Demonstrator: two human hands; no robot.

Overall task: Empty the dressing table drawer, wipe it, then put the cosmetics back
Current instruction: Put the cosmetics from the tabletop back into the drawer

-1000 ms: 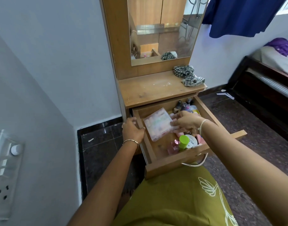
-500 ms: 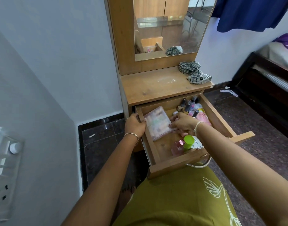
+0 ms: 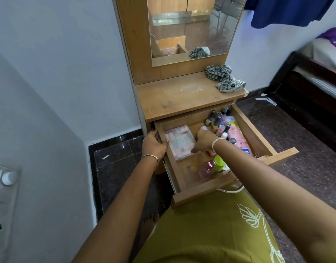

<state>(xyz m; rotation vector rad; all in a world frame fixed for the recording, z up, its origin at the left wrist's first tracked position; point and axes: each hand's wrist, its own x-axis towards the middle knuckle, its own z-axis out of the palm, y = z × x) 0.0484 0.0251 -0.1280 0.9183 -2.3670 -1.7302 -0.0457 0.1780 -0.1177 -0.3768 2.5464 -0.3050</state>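
The wooden drawer [image 3: 201, 192] of the dressing table is pulled far out. A flat clear plastic box [image 3: 179, 142] of cosmetics lies in its back left part. My right hand [image 3: 204, 141] is inside the drawer, fingers curled on the box's right edge. My left hand [image 3: 154, 145] grips the drawer's left side wall. Several nail polish bottles [image 3: 217, 118] stand at the back right, beside a lying pink lotion bottle [image 3: 237, 135]. A green-capped bottle [image 3: 219, 164] and a pink perfume bottle [image 3: 207, 168] stand near the front wall.
A checked cloth [image 3: 224, 78] lies crumpled on the right of the dressing table top [image 3: 182, 97], below the mirror [image 3: 192, 25]. A dark bed frame [image 3: 315, 82] stands to the right. A wall with a switch panel [image 3: 3, 186] is close on the left.
The clear box was held tilted above the drawer and has come down flat into the back left part. My right hand went down with it; my left hand stayed on the side wall.
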